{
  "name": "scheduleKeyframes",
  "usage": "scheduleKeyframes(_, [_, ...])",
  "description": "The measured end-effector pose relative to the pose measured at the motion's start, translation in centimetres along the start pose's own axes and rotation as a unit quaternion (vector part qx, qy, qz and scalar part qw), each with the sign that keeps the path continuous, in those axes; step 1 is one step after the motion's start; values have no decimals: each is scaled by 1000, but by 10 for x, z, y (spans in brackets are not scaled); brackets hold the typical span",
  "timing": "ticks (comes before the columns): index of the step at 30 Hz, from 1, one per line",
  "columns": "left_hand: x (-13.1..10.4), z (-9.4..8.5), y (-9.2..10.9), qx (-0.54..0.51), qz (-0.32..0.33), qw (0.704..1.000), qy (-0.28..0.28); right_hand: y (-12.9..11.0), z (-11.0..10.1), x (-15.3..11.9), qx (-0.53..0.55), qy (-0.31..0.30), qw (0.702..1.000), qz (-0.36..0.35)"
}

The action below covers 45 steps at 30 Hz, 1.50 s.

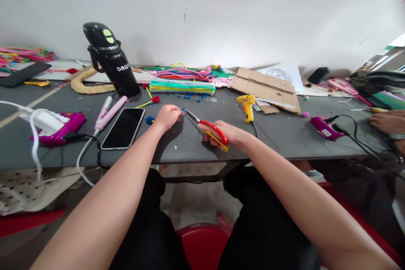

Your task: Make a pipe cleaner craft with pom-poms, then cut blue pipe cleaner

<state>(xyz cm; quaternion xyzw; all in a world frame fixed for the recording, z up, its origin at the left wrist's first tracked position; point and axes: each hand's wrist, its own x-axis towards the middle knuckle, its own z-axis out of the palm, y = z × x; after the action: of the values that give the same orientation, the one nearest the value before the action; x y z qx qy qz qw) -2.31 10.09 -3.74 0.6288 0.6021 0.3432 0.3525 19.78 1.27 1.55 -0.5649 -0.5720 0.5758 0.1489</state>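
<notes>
My right hand [220,133] grips a pair of scissors [217,133] with red and yellow handles. Their metal blades point left and up, and the tips reach the fingers of my left hand [170,117]. That hand is closed in a pinch around a small blue piece [183,109], which looks like pipe cleaner; most of it is hidden by the fingers. Just left of my left hand lies a blue fuzzy bit [149,120]. A red pompom-like flower [155,99] on a yellow stem rests behind it.
A bundle of pipe cleaners [182,87] lies at the back. Around me are a black bottle [115,63], a phone [124,128], a pink hair iron [110,112], a yellow glue gun [247,106], cardboard [262,88] and purple power strips [325,128]. Another person's hand [389,125] is at far right.
</notes>
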Motion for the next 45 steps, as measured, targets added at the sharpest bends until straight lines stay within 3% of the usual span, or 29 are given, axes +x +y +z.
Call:
scheduleKeyframes(16, [-1, 1, 0, 22, 47, 998, -27, -3, 6, 7, -10, 11, 1000, -9])
scheduleKeyframes(45, [4, 2, -5, 39, 36, 998, -34, -3, 12, 17, -8, 64, 998, 6])
